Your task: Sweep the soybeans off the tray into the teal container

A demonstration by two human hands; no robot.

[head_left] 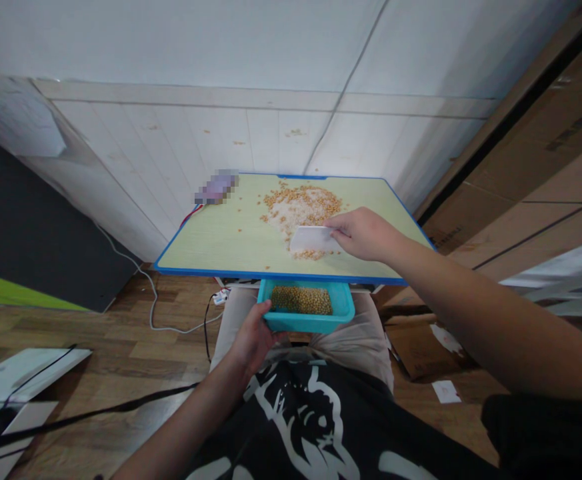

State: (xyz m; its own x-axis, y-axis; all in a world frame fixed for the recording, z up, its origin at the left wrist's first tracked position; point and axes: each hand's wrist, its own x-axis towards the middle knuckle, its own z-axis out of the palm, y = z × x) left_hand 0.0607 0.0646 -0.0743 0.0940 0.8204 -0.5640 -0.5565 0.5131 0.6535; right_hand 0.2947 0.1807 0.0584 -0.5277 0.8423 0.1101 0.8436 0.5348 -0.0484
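Observation:
My right hand (363,233) is closed on a white card (311,239) whose edge rests on the small blue-rimmed table (211,240), just behind a small clump of yellow beans. A larger pile of beans mixed with white grains (298,203) lies further back on the tabletop. My left hand (251,339) grips the left side of a teal plastic bin (343,308) held below the table's front edge, over my lap. The bin holds a layer of yellow beans (301,300).
A blurred purple object (217,187) with a red cable lies at the table's far left corner. Cardboard boxes (545,187) stand to the right. White cables run along the wooden floor (121,333) at left. A white tiled wall is behind the table.

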